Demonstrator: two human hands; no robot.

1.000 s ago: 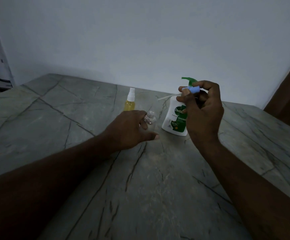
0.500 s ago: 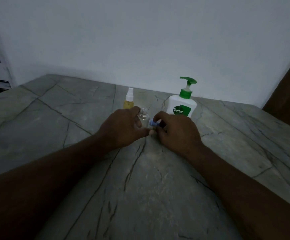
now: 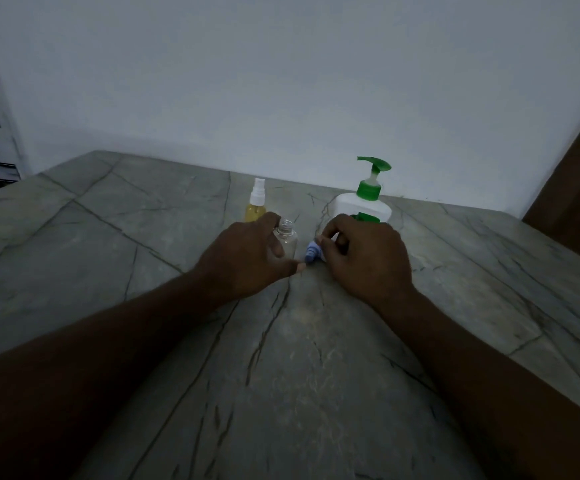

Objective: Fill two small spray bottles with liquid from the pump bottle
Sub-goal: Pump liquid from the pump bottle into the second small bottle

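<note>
1. Both your hands sit low on the grey stone worktop (image 3: 281, 375).
2. Your left hand (image 3: 247, 261) grips the uncapped clear spray bottle (image 3: 287, 239), which stands upright on the worktop.
3. Your right hand (image 3: 364, 258) pinches the blue spray cap (image 3: 313, 253) just beside that bottle.
4. Farther back stand the yellow-filled spray bottle (image 3: 255, 202) and, to its right, the white pump bottle (image 3: 364, 206).

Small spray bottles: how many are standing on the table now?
2. A capped, yellow-filled spray bottle stands at the back; an uncapped clear spray bottle stands in front of it, gripped by the left hand.
</note>
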